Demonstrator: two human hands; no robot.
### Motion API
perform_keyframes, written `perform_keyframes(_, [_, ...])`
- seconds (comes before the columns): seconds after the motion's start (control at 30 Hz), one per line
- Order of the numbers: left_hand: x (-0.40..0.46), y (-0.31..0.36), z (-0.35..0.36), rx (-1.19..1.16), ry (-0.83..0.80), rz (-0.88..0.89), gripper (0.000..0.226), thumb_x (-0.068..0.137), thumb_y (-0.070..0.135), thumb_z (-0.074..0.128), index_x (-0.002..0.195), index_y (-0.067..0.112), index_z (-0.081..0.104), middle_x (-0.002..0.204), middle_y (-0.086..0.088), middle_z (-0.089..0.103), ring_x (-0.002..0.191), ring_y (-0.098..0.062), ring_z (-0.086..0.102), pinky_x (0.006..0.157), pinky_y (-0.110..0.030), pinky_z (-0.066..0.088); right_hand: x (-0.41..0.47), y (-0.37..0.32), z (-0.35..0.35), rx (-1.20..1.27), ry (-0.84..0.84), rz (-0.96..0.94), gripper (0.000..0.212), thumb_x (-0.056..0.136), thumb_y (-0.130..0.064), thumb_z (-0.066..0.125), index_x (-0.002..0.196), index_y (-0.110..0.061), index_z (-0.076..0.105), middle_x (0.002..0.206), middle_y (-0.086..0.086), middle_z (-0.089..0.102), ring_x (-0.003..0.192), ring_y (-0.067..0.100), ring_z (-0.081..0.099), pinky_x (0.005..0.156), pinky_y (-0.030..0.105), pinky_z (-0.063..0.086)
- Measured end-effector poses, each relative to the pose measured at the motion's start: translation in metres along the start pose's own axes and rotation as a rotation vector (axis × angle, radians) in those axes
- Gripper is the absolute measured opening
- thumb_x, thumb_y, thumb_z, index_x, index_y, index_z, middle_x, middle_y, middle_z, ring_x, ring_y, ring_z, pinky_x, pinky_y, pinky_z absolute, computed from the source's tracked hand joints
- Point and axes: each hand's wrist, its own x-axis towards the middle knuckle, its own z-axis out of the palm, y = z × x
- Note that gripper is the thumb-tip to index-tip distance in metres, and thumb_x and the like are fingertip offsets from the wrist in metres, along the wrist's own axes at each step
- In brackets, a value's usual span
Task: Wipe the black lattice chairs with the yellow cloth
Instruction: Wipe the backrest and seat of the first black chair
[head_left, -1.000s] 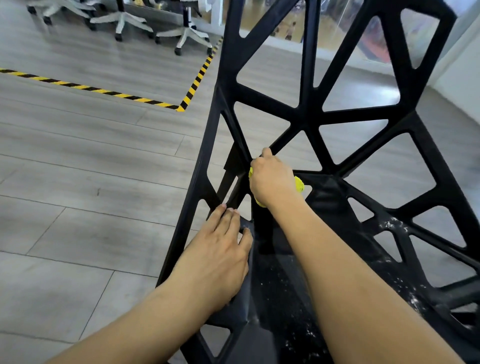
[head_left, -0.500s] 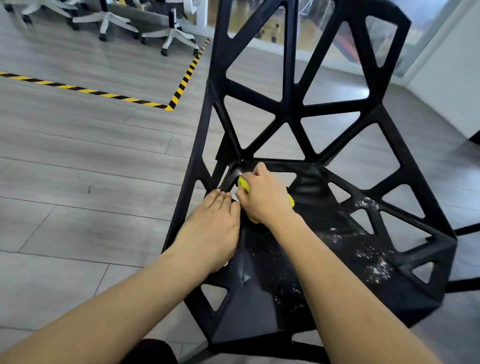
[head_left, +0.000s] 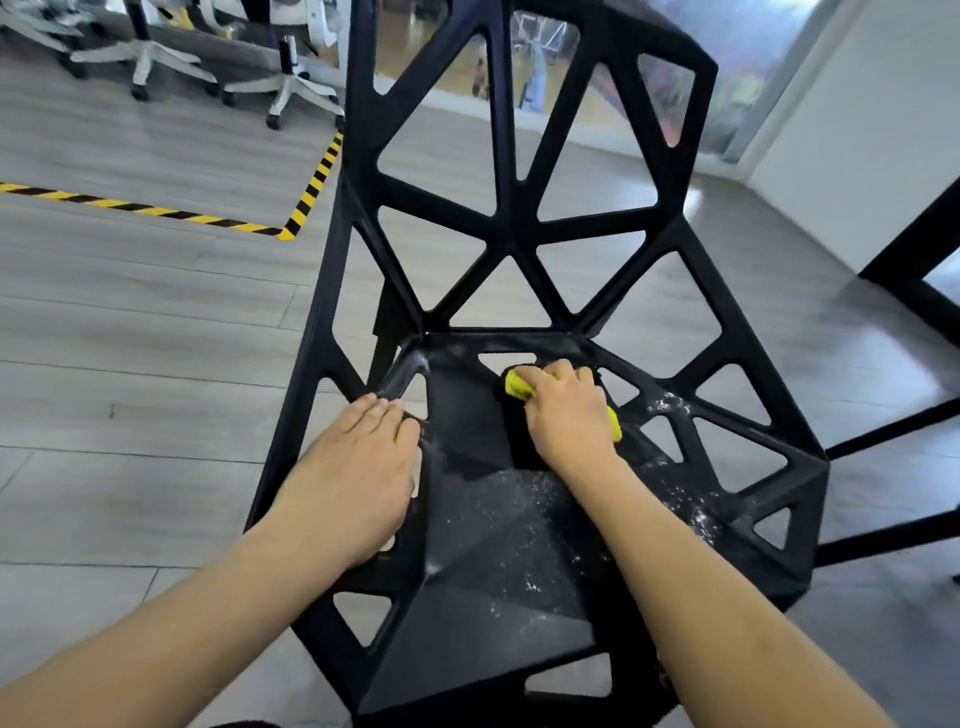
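Grey plank flooring (head_left: 156, 364) surrounds the black lattice chair (head_left: 498, 228), with a strip of yellow-and-black hazard tape (head_left: 156, 212) on the floor to the chair's left and white office-chair bases (head_left: 291, 88) beyond its backrest on that side.

On the chair's seat, toward the back where seat meets backrest, the right hand (head_left: 569, 415) bunches the yellow cloth (head_left: 517, 383) beneath it, fingers curled down over the wad; balling it up likely gives a firm pad to push along the seat. Yellow shows at the fingertips and again just behind the wrist side.

At the chair's left seat edge, the left hand (head_left: 358, 467) lies flat with straight fingers pressed on the rim, holding nothing; it seems placed there to steady the chair against the wiping push.

White dust specks (head_left: 519, 519) lie over the front and right of the seat, so most of it looks unwiped yet.

No brand, label or readable writing shows on chair, cloth or floor.
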Motion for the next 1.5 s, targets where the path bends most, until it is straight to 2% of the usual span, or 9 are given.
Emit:
perform_keyframes(0.13, [0.003, 0.000, 0.005, 0.008, 0.021, -0.015, 0.054, 0.091, 0.022, 0.023, 0.117, 0.001, 0.065, 0.129, -0.024, 0.062, 0.126, -0.037, 0.057, 0.115, -0.050, 0.036, 0.050, 0.013, -0.014, -0.083, 0.238, 0.080, 0.031, 0.091, -0.013, 0.055, 0.121, -0.016, 0.058, 0.112, 0.009, 0.059, 0.101, 0.034, 0.052, 0.083, 0.042, 0.041])
perform_keyframes(0.3, [0.004, 0.000, 0.004, 0.077, -0.065, -0.090, 0.073, 0.097, 0.036, 0.003, 0.148, -0.007, 0.033, 0.154, -0.038, 0.023, 0.148, -0.047, 0.017, 0.122, -0.056, 0.004, 0.091, 0.026, -0.006, -0.341, 0.059, 0.156, 0.026, 0.093, -0.007, 0.049, 0.117, -0.008, 0.059, 0.115, 0.011, 0.061, 0.112, 0.034, 0.052, 0.087, 0.041, 0.042])
perform_keyframes(0.5, [0.003, 0.001, 0.011, 0.026, -0.052, -0.097, 0.068, 0.102, 0.037, 0.007, 0.154, -0.005, 0.016, 0.158, -0.039, 0.003, 0.151, -0.045, -0.001, 0.120, -0.054, -0.008, 0.118, 0.033, -0.012, 0.028, 0.023, 0.260, 0.015, 0.086, -0.006, 0.055, 0.098, -0.004, 0.064, 0.104, 0.017, 0.063, 0.101, 0.038, 0.058, 0.070, 0.038, 0.042])
perform_keyframes(0.7, [0.005, 0.003, 0.005, 0.010, -0.131, -0.115, 0.067, 0.103, 0.037, 0.008, 0.155, -0.006, 0.003, 0.159, -0.036, -0.006, 0.151, -0.043, -0.011, 0.119, -0.053, -0.015, 0.097, -0.092, -0.008, 0.128, 0.000, -0.153, 0.020, 0.089, -0.023, 0.059, 0.103, -0.015, 0.070, 0.105, 0.010, 0.062, 0.100, 0.034, 0.061, 0.070, 0.036, 0.043])
perform_keyframes(0.83, [0.004, 0.003, 0.002, 0.021, -0.157, -0.114, 0.066, 0.104, 0.035, 0.007, 0.153, -0.009, 0.000, 0.158, -0.037, -0.007, 0.150, -0.044, -0.011, 0.118, -0.053, -0.017, 0.118, -0.100, -0.013, 0.235, -0.143, -0.022, 0.027, 0.083, -0.029, 0.069, 0.104, -0.013, 0.065, 0.094, 0.007, 0.059, 0.093, 0.032, 0.061, 0.072, 0.034, 0.048])
perform_keyframes(1.0, [0.002, 0.006, 0.002, 0.014, -0.191, -0.091, 0.067, 0.105, 0.035, 0.008, 0.152, -0.012, -0.001, 0.158, -0.038, -0.008, 0.150, -0.046, -0.012, 0.119, -0.055, -0.015, 0.140, -0.110, -0.027, 0.205, -0.249, 0.130, 0.044, 0.068, -0.035, 0.083, 0.077, -0.014, 0.045, 0.078, 0.005, 0.051, 0.078, 0.029, 0.054, 0.063, 0.031, 0.042])
perform_keyframes(1.13, [0.003, 0.006, 0.003, 0.005, -0.190, -0.096, 0.068, 0.104, 0.037, 0.005, 0.151, -0.012, -0.008, 0.157, -0.037, -0.013, 0.149, -0.045, -0.017, 0.117, -0.055, -0.019, 0.140, -0.109, -0.021, 0.160, -0.186, 0.153, 0.038, 0.074, -0.027, 0.076, 0.092, -0.012, 0.045, 0.091, 0.008, 0.051, 0.083, 0.030, 0.052, 0.068, 0.033, 0.042])
perform_keyframes(1.3, [0.004, 0.006, 0.004, 0.012, -0.199, -0.081, 0.069, 0.104, 0.036, 0.005, 0.150, -0.013, -0.007, 0.158, -0.038, -0.010, 0.149, -0.046, -0.015, 0.119, -0.055, -0.014, 0.134, -0.118, -0.023, 0.141, -0.172, 0.188, 0.032, 0.083, -0.015, 0.066, 0.112, -0.013, 0.053, 0.118, 0.010, 0.061, 0.111, 0.032, 0.060, 0.075, 0.033, 0.042])
perform_keyframes(1.5, [0.002, 0.005, 0.001, 0.021, -0.206, -0.080, 0.068, 0.104, 0.037, 0.005, 0.151, -0.010, -0.006, 0.158, -0.037, -0.009, 0.150, -0.045, -0.013, 0.120, -0.055, -0.010, 0.115, -0.119, -0.023, -0.025, -0.082, 0.114, 0.028, 0.090, -0.006, 0.052, 0.118, -0.011, 0.056, 0.116, 0.009, 0.063, 0.108, 0.031, 0.061, 0.072, 0.033, 0.038])
